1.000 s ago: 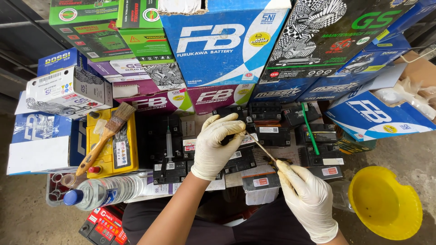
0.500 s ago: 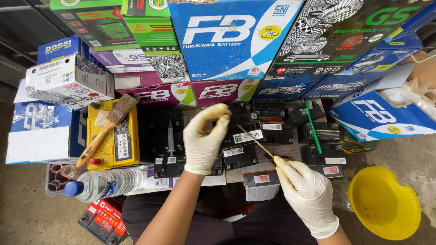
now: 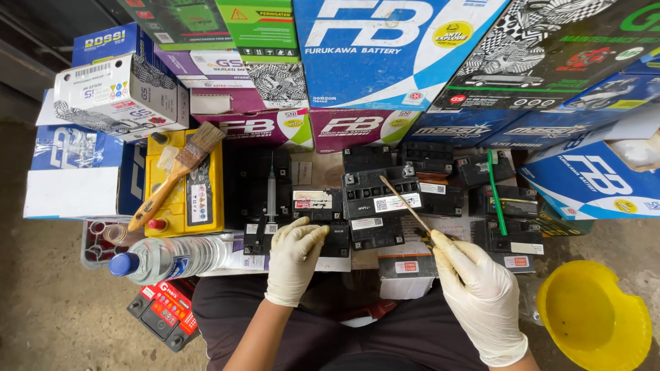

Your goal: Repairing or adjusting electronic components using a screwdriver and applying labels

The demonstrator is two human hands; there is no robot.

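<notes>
holding a thin screwdriver [image 3: 405, 204] in a closed grip, the gloved right hand [image 3: 478, 292] aims its tip at a small black battery [image 3: 380, 192] just ahead, touching or nearly touching its top, while the gloved left hand [image 3: 294, 257] rests loosely curled on another black battery [image 3: 330, 237]. the work looks mid-way: none of the batteries looks opened. a syringe [image 3: 271, 194] lies beyond the left hand, a yellow battery [image 3: 180, 206] with a brush [image 3: 177, 177] further left, a yellow bowl [image 3: 592, 316] right of the right hand; boxes crowd behind.
</notes>
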